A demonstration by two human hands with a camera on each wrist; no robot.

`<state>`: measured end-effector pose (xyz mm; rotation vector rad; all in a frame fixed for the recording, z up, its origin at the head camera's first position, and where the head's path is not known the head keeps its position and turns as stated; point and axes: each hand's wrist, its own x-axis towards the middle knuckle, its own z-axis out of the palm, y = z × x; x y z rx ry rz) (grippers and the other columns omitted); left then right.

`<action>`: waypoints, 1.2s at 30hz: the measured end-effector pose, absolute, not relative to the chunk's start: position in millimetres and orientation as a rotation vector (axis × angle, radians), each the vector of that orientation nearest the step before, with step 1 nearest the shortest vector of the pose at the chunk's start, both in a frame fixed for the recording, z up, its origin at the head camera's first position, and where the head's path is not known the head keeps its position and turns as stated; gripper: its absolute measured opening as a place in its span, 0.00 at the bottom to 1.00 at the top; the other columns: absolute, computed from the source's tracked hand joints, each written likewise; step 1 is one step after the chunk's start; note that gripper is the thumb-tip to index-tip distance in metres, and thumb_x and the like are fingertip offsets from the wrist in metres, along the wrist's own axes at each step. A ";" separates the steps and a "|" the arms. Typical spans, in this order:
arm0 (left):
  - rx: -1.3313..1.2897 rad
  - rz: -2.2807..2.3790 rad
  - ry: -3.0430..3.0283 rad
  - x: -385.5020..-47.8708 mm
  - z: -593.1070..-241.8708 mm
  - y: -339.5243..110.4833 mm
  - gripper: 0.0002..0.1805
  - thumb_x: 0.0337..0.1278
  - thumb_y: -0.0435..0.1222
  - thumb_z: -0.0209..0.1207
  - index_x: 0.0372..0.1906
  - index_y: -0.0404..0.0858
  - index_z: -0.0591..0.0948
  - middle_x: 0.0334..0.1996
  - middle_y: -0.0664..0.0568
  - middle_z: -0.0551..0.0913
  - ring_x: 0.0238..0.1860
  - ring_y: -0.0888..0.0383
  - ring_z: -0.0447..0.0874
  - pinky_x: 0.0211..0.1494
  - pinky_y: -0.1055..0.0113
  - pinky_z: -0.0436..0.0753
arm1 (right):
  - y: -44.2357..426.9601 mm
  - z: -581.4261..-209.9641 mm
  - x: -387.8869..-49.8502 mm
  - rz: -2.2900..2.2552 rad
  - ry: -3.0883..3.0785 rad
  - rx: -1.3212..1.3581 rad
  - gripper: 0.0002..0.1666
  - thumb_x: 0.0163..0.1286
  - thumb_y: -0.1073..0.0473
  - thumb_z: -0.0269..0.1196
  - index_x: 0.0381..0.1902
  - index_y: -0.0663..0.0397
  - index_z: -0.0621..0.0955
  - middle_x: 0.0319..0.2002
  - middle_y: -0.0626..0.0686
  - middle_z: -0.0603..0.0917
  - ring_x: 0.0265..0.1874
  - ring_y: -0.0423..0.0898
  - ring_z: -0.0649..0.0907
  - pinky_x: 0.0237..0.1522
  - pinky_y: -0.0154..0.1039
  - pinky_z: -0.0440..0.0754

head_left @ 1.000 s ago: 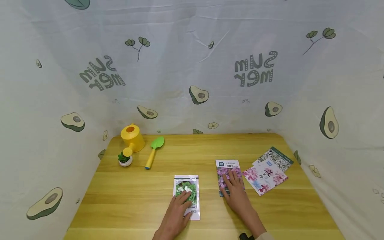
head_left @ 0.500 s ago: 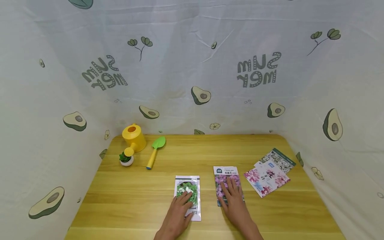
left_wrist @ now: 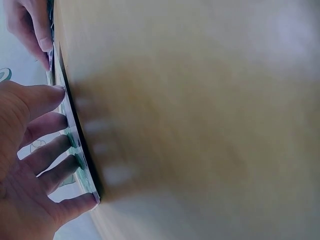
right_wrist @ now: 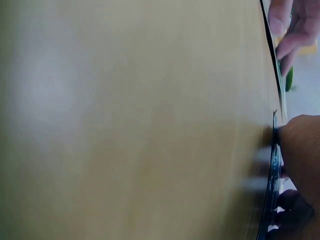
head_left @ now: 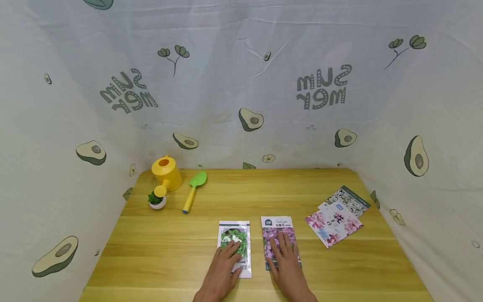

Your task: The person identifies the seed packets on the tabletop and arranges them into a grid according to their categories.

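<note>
In the head view, a seed packet with green leaves and a white border lies flat on the table, the left hand resting on its lower part with fingers spread. Just right of it lies a seed packet with pink flowers; the fingers of the right hand press on its face. A narrow strip of table separates the two packets. From the left wrist, the left hand's fingertips touch the top of the thin packet. The right wrist view shows the right hand partly, its fingers dark and mostly hidden.
Two more seed packets, one with pink blossoms overlapping one with white flowers, lie at the right. At the back left stand a yellow watering can, a small potted succulent and a green toy trowel. Patterned cloth surrounds the table.
The right hand has slid the pink-flower packet left and toward the person, closer to the green-leaf packet. The left hand and its packet have stayed in place.
</note>
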<state>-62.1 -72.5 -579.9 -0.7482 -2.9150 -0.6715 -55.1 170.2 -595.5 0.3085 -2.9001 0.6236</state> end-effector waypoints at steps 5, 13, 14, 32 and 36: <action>-0.742 -0.691 -2.933 -61.6 -579.6 -72.8 0.15 0.62 0.37 0.74 0.52 0.41 0.89 0.73 0.47 0.80 0.75 0.44 0.75 0.72 0.34 0.76 | 164.6 -595.0 -50.1 0.590 -2.904 0.305 0.37 0.77 0.51 0.67 0.76 0.64 0.76 0.80 0.72 0.64 0.78 0.75 0.63 0.74 0.78 0.61; -0.754 -0.672 -2.953 -62.4 -577.5 -72.9 0.12 0.63 0.38 0.74 0.50 0.42 0.88 0.73 0.47 0.80 0.75 0.45 0.76 0.69 0.33 0.78 | 160.3 -590.2 -47.6 0.544 -2.957 0.301 0.35 0.77 0.51 0.68 0.75 0.65 0.77 0.79 0.72 0.66 0.78 0.74 0.64 0.73 0.77 0.65; -0.754 -0.671 -2.961 -62.6 -577.0 -72.8 0.12 0.64 0.38 0.74 0.50 0.42 0.88 0.73 0.47 0.80 0.75 0.45 0.76 0.69 0.33 0.78 | 160.2 -589.6 -47.6 0.542 -2.959 0.301 0.35 0.78 0.51 0.68 0.75 0.65 0.77 0.79 0.72 0.66 0.78 0.74 0.64 0.73 0.76 0.65; -0.733 -0.647 -2.888 -66.1 -574.0 -70.3 0.11 0.59 0.37 0.76 0.45 0.42 0.89 0.68 0.47 0.84 0.71 0.45 0.78 0.66 0.37 0.79 | 159.5 -580.6 -49.4 0.460 -2.968 0.313 0.34 0.76 0.48 0.69 0.71 0.63 0.81 0.77 0.72 0.71 0.78 0.72 0.68 0.75 0.75 0.63; -0.719 -0.604 -2.821 -68.6 -574.0 -67.3 0.10 0.58 0.39 0.77 0.43 0.43 0.90 0.63 0.50 0.86 0.66 0.49 0.81 0.62 0.45 0.81 | 160.2 -578.2 -50.2 0.457 -2.953 0.324 0.33 0.75 0.47 0.69 0.70 0.62 0.82 0.77 0.70 0.71 0.78 0.71 0.68 0.75 0.75 0.62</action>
